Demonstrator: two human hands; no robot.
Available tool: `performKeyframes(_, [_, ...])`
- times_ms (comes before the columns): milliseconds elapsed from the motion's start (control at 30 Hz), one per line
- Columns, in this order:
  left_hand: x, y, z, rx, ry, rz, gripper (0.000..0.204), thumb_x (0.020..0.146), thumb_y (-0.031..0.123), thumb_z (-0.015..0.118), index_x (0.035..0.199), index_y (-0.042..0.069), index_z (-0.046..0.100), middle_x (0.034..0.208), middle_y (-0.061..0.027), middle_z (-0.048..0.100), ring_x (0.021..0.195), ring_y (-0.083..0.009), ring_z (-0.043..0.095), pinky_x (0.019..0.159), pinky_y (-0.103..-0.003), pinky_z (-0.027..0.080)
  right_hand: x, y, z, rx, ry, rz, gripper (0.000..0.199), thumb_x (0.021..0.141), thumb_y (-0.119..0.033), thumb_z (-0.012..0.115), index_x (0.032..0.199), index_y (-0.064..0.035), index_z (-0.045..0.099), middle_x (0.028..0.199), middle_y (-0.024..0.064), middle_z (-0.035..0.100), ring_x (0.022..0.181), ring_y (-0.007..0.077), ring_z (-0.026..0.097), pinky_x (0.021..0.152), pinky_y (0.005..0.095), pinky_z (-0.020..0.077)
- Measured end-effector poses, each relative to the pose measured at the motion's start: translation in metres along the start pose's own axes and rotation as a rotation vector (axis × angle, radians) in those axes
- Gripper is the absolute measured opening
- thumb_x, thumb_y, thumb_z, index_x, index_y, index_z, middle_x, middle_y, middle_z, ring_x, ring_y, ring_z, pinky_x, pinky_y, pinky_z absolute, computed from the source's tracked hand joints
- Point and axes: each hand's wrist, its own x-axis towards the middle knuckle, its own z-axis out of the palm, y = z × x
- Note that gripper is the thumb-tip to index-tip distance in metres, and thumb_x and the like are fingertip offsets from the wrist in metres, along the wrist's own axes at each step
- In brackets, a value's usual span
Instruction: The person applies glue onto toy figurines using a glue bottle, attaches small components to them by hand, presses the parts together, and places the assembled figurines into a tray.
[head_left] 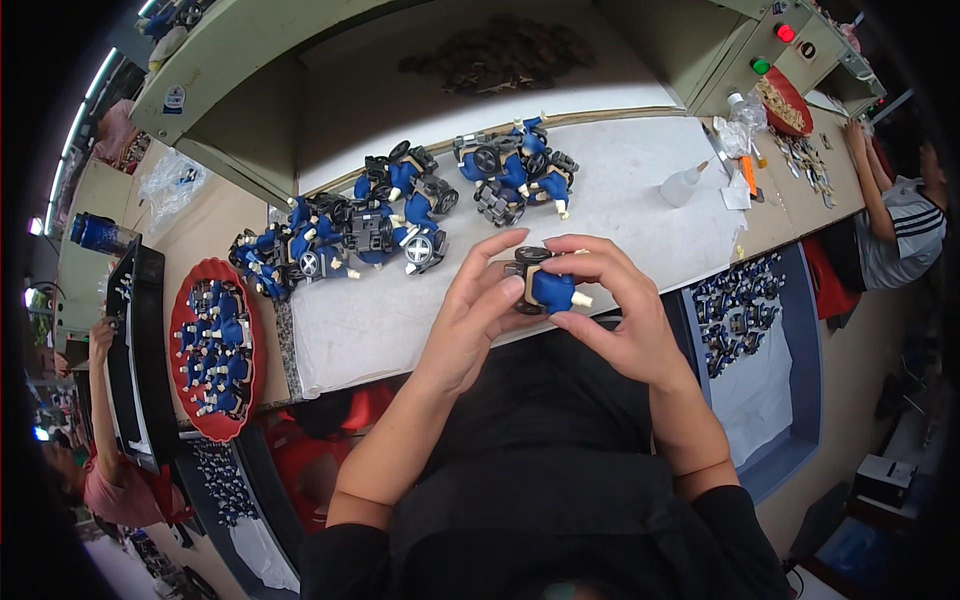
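Between my two hands is a small toy figure with a blue body, cream-coloured ends and black wheels, held just above the near edge of the white-covered bench. My left hand is closed on its wheeled side, thumb and fingers around the black parts. From the other side, my right hand curls its fingers over the top, with the thumb below by the blue body. The fingers hide part of the toy. Beyond them on the bench lie a large heap of similar wheeled toys and a smaller heap.
A red tray of blue toys stands at the left. Blue-grey bins with more toys flank me, one at the right. A pointed-tip bottle stands right of the heaps. Another person sits far right, one more at left.
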Motion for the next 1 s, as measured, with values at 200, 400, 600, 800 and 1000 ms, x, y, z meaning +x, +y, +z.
performKeyframes(200, [-0.003, -0.008, -0.007, 0.143, -0.203, 0.034, 0.065, 0.079, 0.002, 0.060, 0.136, 0.004, 0.027, 0.125, -0.0133, 0.043, 0.114, -0.0185, 0.044, 0.094, -0.032, 0.036, -0.004, 0.009, 0.000, 0.596, 0.066, 0.172, 0.040, 0.076, 0.005, 0.058, 0.113, 0.0009, 0.044, 0.121, 0.0134, 0.046, 0.103, 0.0204, 0.053, 0.088, 0.0321, 0.0432])
performKeyframes(400, [-0.006, -0.018, -0.009, 0.111, -0.248, 0.059, 0.072, 0.072, -0.009, 0.062, 0.134, 0.002, 0.026, 0.135, -0.0093, 0.030, 0.118, -0.0213, 0.041, 0.092, -0.034, 0.043, -0.004, 0.018, 0.003, 0.433, 0.024, 0.117, 0.031, 0.079, 0.004, 0.053, 0.109, 0.0011, 0.049, 0.109, 0.0122, 0.056, 0.102, 0.0202, 0.055, 0.090, 0.0327, 0.0417])
performKeyframes(600, [-0.005, -0.032, -0.020, 1.066, 0.109, 0.499, 0.052, 0.065, -0.001, 0.070, 0.113, 0.003, 0.051, 0.121, -0.0124, 0.049, 0.110, -0.0249, 0.050, 0.084, -0.031, 0.045, -0.008, 0.025, 0.006, 0.121, 0.163, 0.024, 0.028, 0.078, 0.000, 0.057, 0.106, 0.0000, 0.053, 0.108, 0.0114, 0.057, 0.102, 0.0200, 0.055, 0.087, 0.0309, 0.0421])
performKeyframes(800, [-0.003, -0.038, -0.023, 1.174, 0.273, 0.488, 0.054, 0.062, -0.003, 0.071, 0.112, 0.002, 0.052, 0.118, -0.0143, 0.052, 0.109, -0.0260, 0.051, 0.092, -0.032, 0.039, -0.007, 0.075, -0.070, -0.157, 0.837, 0.069, 0.043, 0.076, -0.001, 0.061, 0.115, -0.0004, 0.042, 0.114, 0.0133, 0.052, 0.107, 0.0198, 0.049, 0.086, 0.0314, 0.0412])
performKeyframes(1000, [-0.004, -0.038, -0.022, 1.309, 0.251, 0.603, 0.052, 0.063, 0.003, 0.074, 0.111, 0.004, 0.053, 0.112, -0.0123, 0.054, 0.108, -0.0264, 0.049, 0.089, -0.033, 0.040, -0.006, 0.120, -0.093, -0.123, 0.597, 0.290, 0.045, 0.079, -0.004, 0.061, 0.117, 0.0004, 0.039, 0.111, 0.0149, 0.053, 0.097, 0.0182, 0.054, 0.084, 0.0277, 0.0415])
